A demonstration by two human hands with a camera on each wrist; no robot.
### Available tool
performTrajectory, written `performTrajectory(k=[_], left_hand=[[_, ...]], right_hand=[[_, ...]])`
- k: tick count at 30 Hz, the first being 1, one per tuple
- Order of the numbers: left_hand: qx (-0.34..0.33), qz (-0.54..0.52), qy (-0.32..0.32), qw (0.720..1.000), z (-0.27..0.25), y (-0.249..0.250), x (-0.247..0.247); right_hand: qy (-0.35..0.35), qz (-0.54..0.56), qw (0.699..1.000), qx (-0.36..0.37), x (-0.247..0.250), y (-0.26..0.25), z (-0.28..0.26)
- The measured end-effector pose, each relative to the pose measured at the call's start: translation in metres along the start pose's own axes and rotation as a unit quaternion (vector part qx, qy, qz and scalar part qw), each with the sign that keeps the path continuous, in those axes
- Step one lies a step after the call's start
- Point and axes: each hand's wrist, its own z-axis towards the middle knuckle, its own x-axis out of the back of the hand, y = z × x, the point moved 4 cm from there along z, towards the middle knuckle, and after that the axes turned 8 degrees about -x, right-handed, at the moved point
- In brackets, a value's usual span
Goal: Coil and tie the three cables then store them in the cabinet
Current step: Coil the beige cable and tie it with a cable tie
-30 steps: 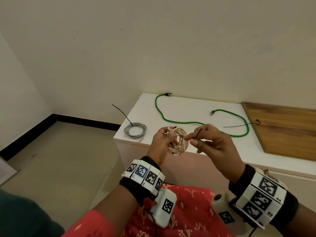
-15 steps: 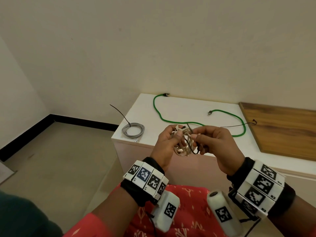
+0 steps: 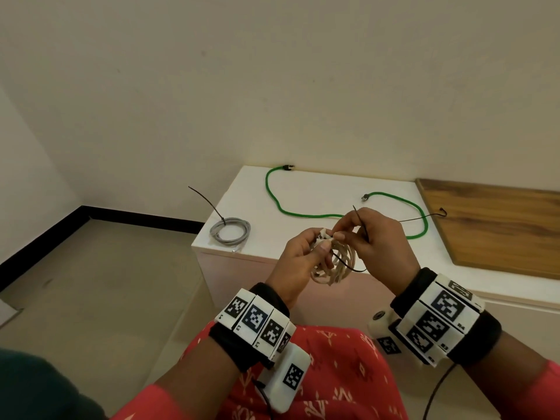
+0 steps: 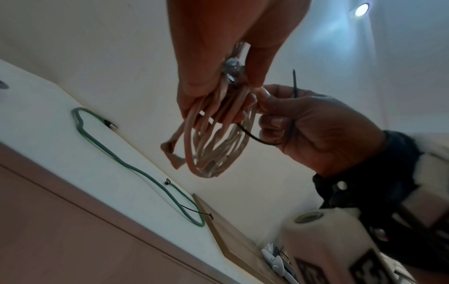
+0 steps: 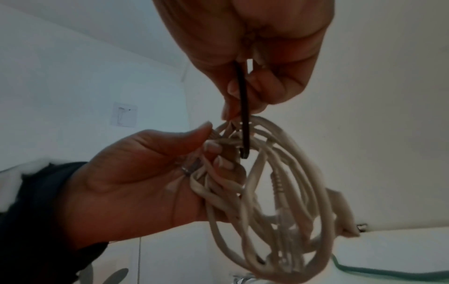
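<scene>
Your left hand [image 3: 298,253] grips the coiled beige cable [image 3: 336,263] at the top of its loops, thumb and fingers curled round the bunch, with the coil hanging below in the air in front of the surface's [image 3: 318,189] near edge. Your right hand [image 3: 375,241] is just beside it, fingers curled, pinching a black cable tie [image 3: 360,221]; the tie passes through the coil and bends back up into your fingers, its thin tip sticking up above your knuckles. In the right wrist view the tie [image 5: 244,115] runs down from your fingers [image 5: 243,90] into the loops [image 5: 279,192].

On the surface, the grey cable [image 3: 231,231] lies coiled near the front left corner with a black tie around it, its tail poking out past the left edge. The green cable [image 3: 303,212] lies uncoiled across the middle, with a second loose black tie [image 3: 424,218] beside its right bend, reaching to the wooden board [image 3: 497,228] on the right.
</scene>
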Motion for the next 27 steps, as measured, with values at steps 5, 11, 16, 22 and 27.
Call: performTrajectory(k=[5, 11, 16, 22, 27], left_hand=[[0.014, 0.02, -0.003, 1.0, -0.001, -0.001, -0.002], [0.035, -0.024, 0.035, 0.998, 0.001, 0.0, 0.002], [0.046, -0.055, 0.054, 0.996, 0.004, 0.0, 0.005], [0.069, -0.142, 0.073, 0.985, 0.003, 0.006, 0.008], [0.086, -0.182, 0.092, 0.975, 0.004, 0.009, 0.009]], right_hand=[[0.004, 0.032, 0.999, -0.003, 0.0, -0.001, 0.001], [-0.007, 0.29, 0.951, -0.105, 0.003, -0.003, -0.003], [-0.08, 0.465, 0.851, -0.23, -0.006, -0.007, -0.008], [-0.081, 0.475, 0.855, -0.194, -0.005, -0.017, -0.014], [-0.092, 0.495, 0.839, -0.206, -0.01, -0.019, -0.017]])
